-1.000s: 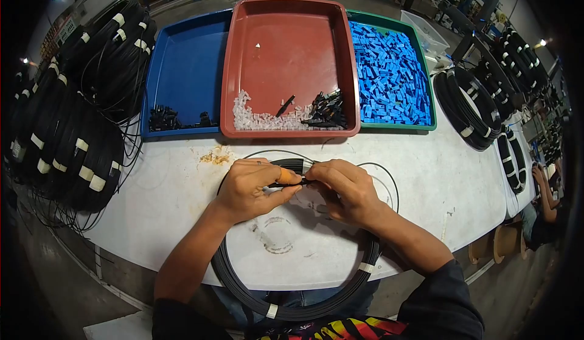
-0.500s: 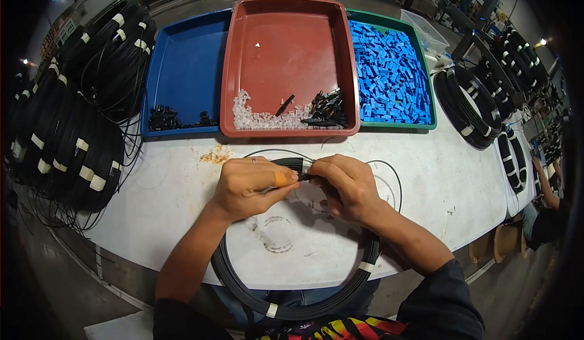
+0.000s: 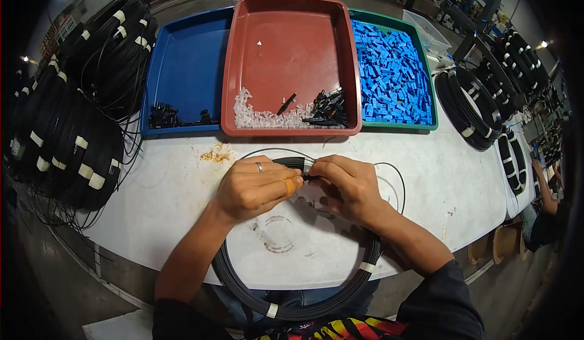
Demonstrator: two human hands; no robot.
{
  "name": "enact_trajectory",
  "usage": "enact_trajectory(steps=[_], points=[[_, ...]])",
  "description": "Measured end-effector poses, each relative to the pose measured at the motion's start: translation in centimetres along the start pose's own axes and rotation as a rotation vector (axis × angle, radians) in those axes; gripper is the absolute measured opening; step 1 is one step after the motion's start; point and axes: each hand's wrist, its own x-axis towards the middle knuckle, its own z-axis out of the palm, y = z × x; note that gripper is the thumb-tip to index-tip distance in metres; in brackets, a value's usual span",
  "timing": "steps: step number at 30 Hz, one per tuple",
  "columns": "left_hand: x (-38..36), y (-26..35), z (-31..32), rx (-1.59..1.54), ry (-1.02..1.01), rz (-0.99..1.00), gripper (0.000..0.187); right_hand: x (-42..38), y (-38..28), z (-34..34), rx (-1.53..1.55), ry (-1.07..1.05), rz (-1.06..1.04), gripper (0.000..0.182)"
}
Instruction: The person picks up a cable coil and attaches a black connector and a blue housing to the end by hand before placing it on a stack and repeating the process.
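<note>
My left hand (image 3: 258,185), with a ring and an orange band on one finger, pinches a small black piece (image 3: 306,176). From the other side my right hand (image 3: 347,185) has its fingers closed on the same piece, and the fingertips of both hands nearly meet. Fingers hide most of the piece. Beneath both hands lies a coil of black cable (image 3: 222,267), tied with pale tape, its lower part reaching over the table's near edge. A thin cable end loops out to the right of my right hand.
Behind the hands stand a blue tray (image 3: 188,60) with black parts, a red tray (image 3: 286,54) with clear and black parts, and a green tray (image 3: 434,112) of blue parts. Cable coils (image 3: 61,151) pile up at left, more (image 3: 468,109) at right. Another person's arm (image 3: 545,188) shows far right.
The fingers of my left hand have shifted and rolled around the black piece, so the ring shows more clearly. My right hand has hardly moved.
</note>
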Motion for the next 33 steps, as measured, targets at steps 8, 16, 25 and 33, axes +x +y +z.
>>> enact_trajectory(steps=[8,16,25,33], points=[[-0.22,-0.18,0.27,0.002,0.034,-0.016,0.010,0.19,-0.20,0.04,0.015,-0.012,0.038,0.037],[-0.05,0.04,0.13,-0.001,0.026,0.003,0.008,-0.27,0.36,0.24,0.037,-0.001,0.063,0.035],[0.00,0.11,0.14,-0.008,0.018,0.000,0.007,-0.30,0.64,0.21,0.072,0.001,0.057,0.033],[-0.13,0.03,-0.07,-0.056,-0.009,-0.055,0.010,0.08,-0.11,0.19,0.020,-0.010,-0.046,0.034]])
